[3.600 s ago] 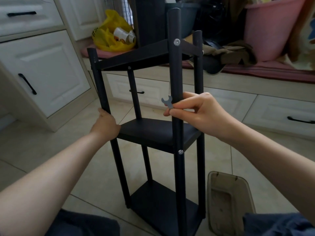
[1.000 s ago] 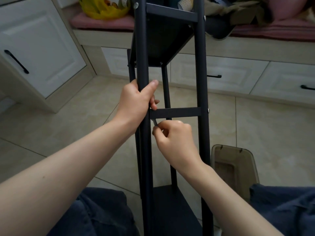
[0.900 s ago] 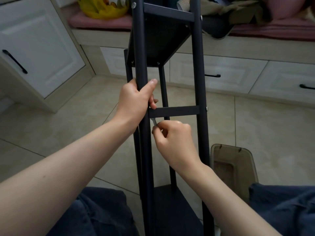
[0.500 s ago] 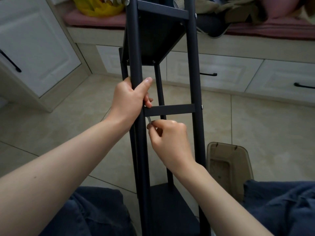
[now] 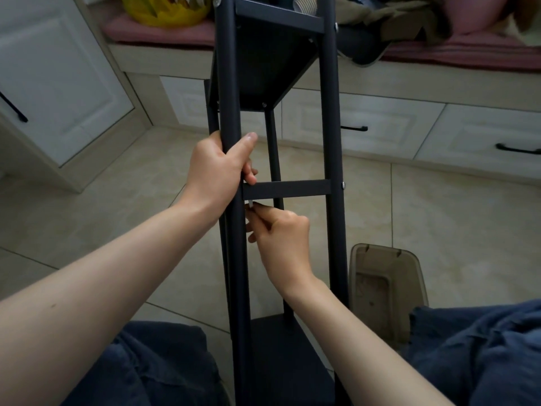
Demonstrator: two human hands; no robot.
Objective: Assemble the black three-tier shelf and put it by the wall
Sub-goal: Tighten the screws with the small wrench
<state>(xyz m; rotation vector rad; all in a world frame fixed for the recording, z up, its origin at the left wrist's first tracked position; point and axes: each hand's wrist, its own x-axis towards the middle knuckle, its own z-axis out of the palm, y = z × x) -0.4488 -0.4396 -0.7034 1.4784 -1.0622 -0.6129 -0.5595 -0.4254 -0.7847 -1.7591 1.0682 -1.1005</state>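
Filling most of the view, a beige tiled floor (image 5: 439, 215) runs back to a row of white panelled cabinet drawers with black bar handles (image 5: 380, 121), which sit under a bench with a long pink cushion (image 5: 164, 33). On the cushion lie a yellow plastic bag (image 5: 164, 13) and a heap of olive cloth (image 5: 380, 13).

The black three-tier metal shelf (image 5: 231, 83) stands on the floor right in front of the person, between knees in dark blue trousers (image 5: 483, 347) and well apart from the cabinets. Its round posts run up past the top edge. The underside of the top tier shows, the middle tier is seen edge-on as a thin bar, and the bottom tier lies low between the knees. Whether the shelf is plumb or leaning I cannot tell.

A translucent brown plastic box (image 5: 383, 282) rests on the floor just beside the shelf's right front post.

The left hand (image 5: 216, 168) grips the left front post just above the middle tier, fingers wrapped round it and the thumb lying up along the tube. The right hand (image 5: 281, 238) is just below that tier, fingers curled and pinching a small grey flat wrench (image 5: 251, 204). Only the wrench's pale tip shows, up against the post under the tier's edge.

A small silver screw head (image 5: 342, 185) sits on the right front post, level with the middle tier.
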